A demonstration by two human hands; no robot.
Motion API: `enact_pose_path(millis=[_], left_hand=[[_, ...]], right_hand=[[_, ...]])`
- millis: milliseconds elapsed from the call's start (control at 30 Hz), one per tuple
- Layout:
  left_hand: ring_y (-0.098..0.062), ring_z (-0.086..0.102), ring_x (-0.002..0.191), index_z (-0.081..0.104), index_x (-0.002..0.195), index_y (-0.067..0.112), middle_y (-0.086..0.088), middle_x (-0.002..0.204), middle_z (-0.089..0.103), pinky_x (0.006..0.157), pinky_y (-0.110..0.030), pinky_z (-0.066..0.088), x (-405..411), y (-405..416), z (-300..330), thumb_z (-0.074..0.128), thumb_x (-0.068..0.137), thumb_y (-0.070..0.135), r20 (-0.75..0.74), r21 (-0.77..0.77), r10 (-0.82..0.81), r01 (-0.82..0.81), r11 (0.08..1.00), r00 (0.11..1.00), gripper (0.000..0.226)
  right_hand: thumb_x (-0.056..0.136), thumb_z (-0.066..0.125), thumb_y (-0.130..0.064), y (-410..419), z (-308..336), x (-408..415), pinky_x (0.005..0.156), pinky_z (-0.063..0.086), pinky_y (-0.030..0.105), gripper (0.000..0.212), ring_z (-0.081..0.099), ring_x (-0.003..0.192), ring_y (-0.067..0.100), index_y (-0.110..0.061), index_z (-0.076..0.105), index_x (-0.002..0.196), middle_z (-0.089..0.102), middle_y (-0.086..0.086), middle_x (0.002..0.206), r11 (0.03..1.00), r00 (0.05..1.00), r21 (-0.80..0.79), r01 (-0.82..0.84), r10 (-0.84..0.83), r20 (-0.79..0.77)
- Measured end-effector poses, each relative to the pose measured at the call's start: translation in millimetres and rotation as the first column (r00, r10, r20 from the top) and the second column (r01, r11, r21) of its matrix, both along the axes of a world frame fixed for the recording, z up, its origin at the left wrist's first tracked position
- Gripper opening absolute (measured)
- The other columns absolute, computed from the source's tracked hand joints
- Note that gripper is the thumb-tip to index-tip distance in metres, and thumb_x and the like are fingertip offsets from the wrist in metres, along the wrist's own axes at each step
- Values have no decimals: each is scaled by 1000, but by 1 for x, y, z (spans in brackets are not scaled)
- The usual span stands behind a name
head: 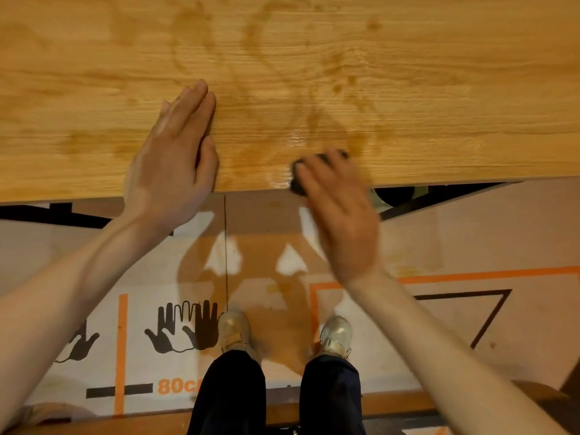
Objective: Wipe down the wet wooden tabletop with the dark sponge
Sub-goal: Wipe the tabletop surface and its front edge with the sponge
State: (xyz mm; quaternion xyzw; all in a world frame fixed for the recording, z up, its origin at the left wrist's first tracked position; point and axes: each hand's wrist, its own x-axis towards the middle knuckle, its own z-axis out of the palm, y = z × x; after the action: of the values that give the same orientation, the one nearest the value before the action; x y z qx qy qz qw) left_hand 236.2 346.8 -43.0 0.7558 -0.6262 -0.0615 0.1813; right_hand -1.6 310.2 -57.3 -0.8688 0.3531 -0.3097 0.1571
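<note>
While the flat left hand (175, 152) braces the glossy wet wooden tabletop (408, 89), the right hand (337, 211) (blurred) seemingly presses its fingers over the small dark sponge (298, 183) at the near edge, wet streaks lying beyond it

Floor mat (408, 246): pale, with orange lines, black triangle outline (489, 315), black handprint graphics (185, 328), orange "80c" lettering (175, 386). Light shoes (335, 335) and dark trousers (229, 394) stood upon it.
</note>
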Motion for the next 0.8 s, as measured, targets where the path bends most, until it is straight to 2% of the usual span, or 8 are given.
enact_pose_path(millis=[133, 233, 300, 367, 467, 600, 700, 800], left_hand=[[-18, 17, 155, 30, 156, 4, -7, 167, 23, 125, -21, 3, 0, 0, 1, 30, 109, 21, 12, 6, -6, 6, 1000, 1000, 50], [-19, 20, 154, 32, 155, 4, -8, 166, 25, 127, -30, 11, -3, 2, 2, 32, 108, 20, 13, -5, -7, 7, 1000, 1000, 50], [-21, 22, 154, 34, 154, 2, -10, 165, 27, 127, -36, 15, -3, 2, 3, 35, 107, 17, 9, -17, -9, 10, 1000, 1000, 49], [-24, 23, 153, 35, 153, 0, -13, 164, 28, 127, -38, 15, -2, 1, 4, 36, 107, 15, -2, -16, -13, 13, 1000, 1000, 49], [-24, 22, 154, 33, 154, -1, -13, 164, 27, 128, -34, 10, -3, 3, 4, 32, 106, 19, -20, 4, -15, 15, 1000, 1000, 52], [-24, 23, 153, 33, 154, -1, -14, 164, 27, 127, -31, 7, -3, 1, 6, 29, 105, 22, -15, 10, -14, 14, 1000, 1000, 55], [-25, 23, 153, 33, 153, -2, -14, 164, 28, 127, -31, 6, -4, -1, 5, 29, 104, 21, -11, 5, -13, 13, 1000, 1000, 54], [-24, 22, 153, 33, 154, -1, -14, 164, 28, 127, -29, 5, -4, 1, 4, 30, 104, 20, 1, 8, -11, 11, 1000, 1000, 54]], right_hand=[[83, 70, 6, 20, 5, 59, 117, 30, 42, 49, 45, 134, 31, 0, 57, 130, 55, 14, 137, 991, 987, -33, -133, 129, -91], [93, 61, -3, -4, 7, 17, 114, 34, 46, 39, 42, 136, 30, -3, 56, 131, 54, 12, 139, 980, 969, 19, -200, 201, -143], [99, 51, -9, -24, 11, -31, 112, 34, 51, 33, 40, 138, 29, -3, 56, 131, 52, 11, 140, 994, 985, 42, -104, 109, -137], [100, 45, -9, -34, 19, -62, 115, 29, 53, 35, 34, 142, 27, -4, 53, 134, 49, 9, 143, 992, 989, 107, 69, -53, -140], [101, 46, -16, -19, 23, -48, 118, 24, 50, 41, 21, 147, 25, -3, 45, 140, 41, 9, 149, 938, 956, 206, 279, -250, -153], [101, 43, -18, -17, 30, -32, 118, 25, 49, 44, 17, 147, 22, -3, 41, 143, 37, 7, 152, 944, 962, 245, 220, -168, -217], [101, 44, -12, -47, 40, -39, 121, 20, 34, 39, 22, 146, 22, -4, 46, 140, 41, 6, 149, 954, 963, 260, 148, -79, -259], [102, 42, -13, -97, 47, -22, 118, 16, 24, 39, 22, 146, 22, -5, 46, 140, 40, 6, 151, 920, 940, 277, 278, -202, -275]])
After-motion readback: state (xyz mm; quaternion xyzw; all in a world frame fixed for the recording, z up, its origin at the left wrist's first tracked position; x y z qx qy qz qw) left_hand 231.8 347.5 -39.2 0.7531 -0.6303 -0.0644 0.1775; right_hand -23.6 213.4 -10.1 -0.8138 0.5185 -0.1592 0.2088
